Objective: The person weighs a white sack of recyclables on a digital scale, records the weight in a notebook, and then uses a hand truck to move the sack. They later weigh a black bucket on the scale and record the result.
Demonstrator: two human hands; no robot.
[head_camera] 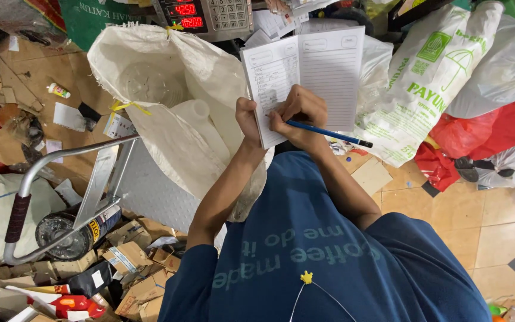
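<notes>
on the far left, a metal hand trolley (73, 197) lies over flattened cardboard scraps (132, 262) on the floor. beside it stands a large white woven sack (168, 101), mouth open, with clear and white plastic containers visible inside; it appears to rest on a grey platform (150, 191).

the left hand (247, 122) supports the open lined notebook (305, 74) from its lower left edge, thumb over the page and fingers curled behind; the book is held in the air at chest height, tilted toward the camera, just right of the sack. the right hand (299, 110) is closed around a blue pen (329, 134), its tip touching the lower part of the left page, which already carries handwritten rows.

for clean entries: brace the notebook firmly with the left hand so the page does not flex under the tip; keep the right wrist resting on the page; write along the ruled lines.

to the right lie white printed plastic bags (436, 77) and red bags (496, 131) on the tiled floor (484, 226).
</notes>
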